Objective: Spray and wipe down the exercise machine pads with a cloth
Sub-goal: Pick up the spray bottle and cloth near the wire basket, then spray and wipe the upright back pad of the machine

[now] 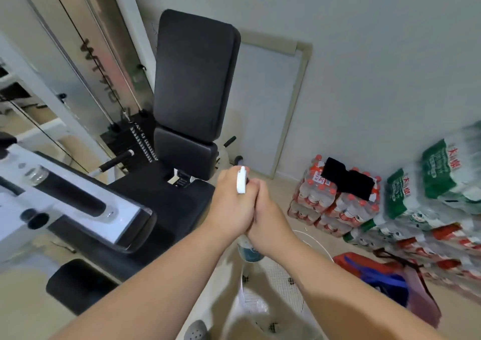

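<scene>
Both of my hands are wrapped around a spray bottle (248,250) held upright in front of me. Its white trigger head (241,183) sticks out above my left hand (231,207), and its clear blue-tinted body shows below my right hand (270,222). The nozzle points toward the exercise machine. The machine's tall black back pad (194,74) stands just beyond, with a smaller lumbar pad (186,152) under it and the black seat pad (161,199) in front. A black cloth (348,181) lies on packs of bottled water to the right.
White machine arm with a black roller pad (70,196) reaches in from the left; another black pad (78,285) sits low left. Weight stack and cables (140,142) stand behind. Stacked water-bottle packs (416,201) line the right wall. A white mesh fan guard (273,282) and a red-and-blue bag (377,274) lie on the floor.
</scene>
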